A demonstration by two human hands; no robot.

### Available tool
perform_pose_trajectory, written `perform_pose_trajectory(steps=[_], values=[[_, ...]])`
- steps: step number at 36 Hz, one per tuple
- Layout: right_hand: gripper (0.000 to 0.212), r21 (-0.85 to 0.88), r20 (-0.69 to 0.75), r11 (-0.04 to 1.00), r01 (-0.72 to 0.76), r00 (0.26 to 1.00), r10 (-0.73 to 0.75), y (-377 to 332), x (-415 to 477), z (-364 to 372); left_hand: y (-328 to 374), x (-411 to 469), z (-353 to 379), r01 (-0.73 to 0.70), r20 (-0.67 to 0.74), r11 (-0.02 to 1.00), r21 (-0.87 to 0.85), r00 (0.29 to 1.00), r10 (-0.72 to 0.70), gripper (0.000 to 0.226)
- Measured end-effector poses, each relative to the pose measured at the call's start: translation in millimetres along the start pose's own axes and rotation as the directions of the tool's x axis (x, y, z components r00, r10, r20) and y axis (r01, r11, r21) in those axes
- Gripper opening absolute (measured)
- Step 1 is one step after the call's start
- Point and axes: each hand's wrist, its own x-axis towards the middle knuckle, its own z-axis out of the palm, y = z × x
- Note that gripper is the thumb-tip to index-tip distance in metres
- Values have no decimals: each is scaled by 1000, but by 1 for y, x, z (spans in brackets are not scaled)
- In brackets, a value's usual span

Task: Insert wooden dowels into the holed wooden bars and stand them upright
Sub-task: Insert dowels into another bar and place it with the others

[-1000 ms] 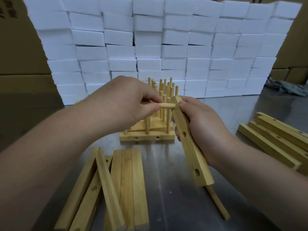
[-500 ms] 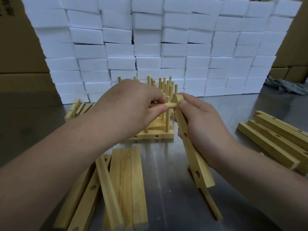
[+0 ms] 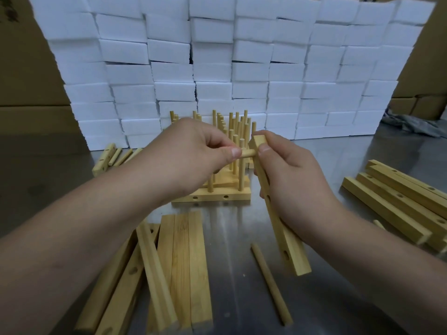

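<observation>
Two hands meet above the steel worktop. The left hand pinches a dowel between thumb and forefinger and holds it level, with its free end at a hole near the top of a bar. The right hand is wrapped round that bar with its thumb pressed near the top end. It holds the bar tilted, the upper end away from the person and the lower end toward them. A second hole shows near the lower end. How deep the dowel sits is hidden behind the thumb; it may only just have entered.

Behind the hands, finished bars lie flat side by side with many dowels standing upright in them. A loose dowel lies on the worktop just beside the held bar's lower end. At near left is a pile of spare bars, one of them slanting across the others and some with their holes showing. A right stack of holed bars lies well apart from the hands. At far left another bar lies with a few dowels beside it. White foam blocks form a wall at the back, and a grey cloth lies at far right.
</observation>
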Motion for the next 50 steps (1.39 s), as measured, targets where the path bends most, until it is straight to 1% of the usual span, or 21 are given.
perform_pose_trajectory(steps=[2,5,8,9,11,12,13,14,15,17,18,19,21,26,30,35,38,40,44,47,50], values=[[25,22,9,1000,-1,1000,1,-3,3,-3,1,0,1,4,-4,1000,13,1000,-4,20],[28,65,47,997,-30,999,27,-7,6,-5,6,2,-1,-14,-17,984,175,1000,17,14],[42,88,8,993,-78,997,77,-8,7,-6,7,6,-5,-9,-72,909,418,997,42,57],[41,98,-36,991,-96,994,100,-9,9,-8,8,5,-10,-10,-132,883,470,988,81,60],[34,116,-133,984,-134,980,149,-9,16,-16,11,2,-23,-110,-221,875,472,946,237,35],[30,129,-169,979,-161,969,182,-9,20,-20,12,1,-30,-190,-179,878,439,939,293,21],[27,158,-195,969,-192,955,221,-10,24,-26,13,-1,-34,-261,-65,886,383,949,308,20],[24,203,-211,953,-224,941,266,-10,27,-30,14,-3,-37,-303,106,904,301,953,285,22],[23,254,-218,934,-251,926,308,-10,29,-34,14,-6,-33,-312,318,911,270,922,221,23],[25,334,-225,898,-288,901,372,-11,31,-39,9,-9,-14,-360,639,851,382,768,38,32],[25,352,-226,887,-298,893,390,-12,32,-40,3,-10,0,-398,717,800,450,694,-58,39],[25,358,-222,881,-308,889,401,-12,32,-40,-2,-12,14,-434,751,749,501,648,-126,43],[26,352,-209,878,-324,887,412,-11,32,-39,-9,-17,34,-482,756,680,553,632,-167,43],[28,330,-188,880,-341,890,416,-11,31,-37,-11,-23,44,-514,742,646,564,658,-124,37],[26,323,-177,877,-356,887,426,-11,31,-35,-8,-24,50,-537,725,683,495,689,16,16],[26,340,-192,878,-336,890,414,-11,32,-38,-5,-24,51,-519,706,714,470,707,49,15],[25,344,-213,887,-307,895,392,-12,34,-41,-6,-14,25,-418,596,744,520,802,34,11],[24,336,-235,898,-284,898,371,-12,36,-44,-2,-7,-3,-364,535,760,538,844,26,9],[25,312,-244,916,-252,911,333,-12,37,-44,6,0,-40,-214,375,901,379,925,62,18],[25,297,-220,920,-256,919,327,-12,34,-41,9,-1,-37,-222,217,928,299,963,160,20],[23,278,-202,926,-255,927,316,-13,31,-38,9,-2,-21,-240,160,934,266,966,203,25]])
